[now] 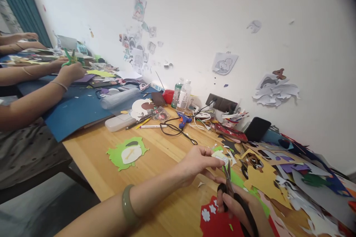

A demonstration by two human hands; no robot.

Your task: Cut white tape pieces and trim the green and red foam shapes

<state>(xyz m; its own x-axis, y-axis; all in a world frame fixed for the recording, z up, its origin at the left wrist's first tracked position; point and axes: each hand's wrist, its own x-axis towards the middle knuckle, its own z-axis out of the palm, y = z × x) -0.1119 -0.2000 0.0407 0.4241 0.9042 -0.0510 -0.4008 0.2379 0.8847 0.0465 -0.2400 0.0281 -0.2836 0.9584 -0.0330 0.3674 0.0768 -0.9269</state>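
My left hand (pixel 198 163) pinches a small pale piece of paper (pixel 221 157) with a drawn outline on it. Close by, my right hand (pixel 236 205) grips black-handled scissors (pixel 228 183), their blades pointing up beside the paper's edge. Red felt-like sheet (pixel 219 218) with white flower shapes lies below my right hand. To the left on the wooden table rests a green cut-out (pixel 119 155) topped by a white oval piece (pixel 131 154) and a dark one. Whether the blades touch the paper I cannot tell.
Colourful scraps (pixel 267 177) pile up on the right. A blue glue gun (pixel 184 120) with its black cord, markers and bottles (pixel 183 96) stand or lie along the wall. At left, another person's hand (pixel 72 73) holds green scissors (pixel 69 57) above a blue board (pixel 75 107).
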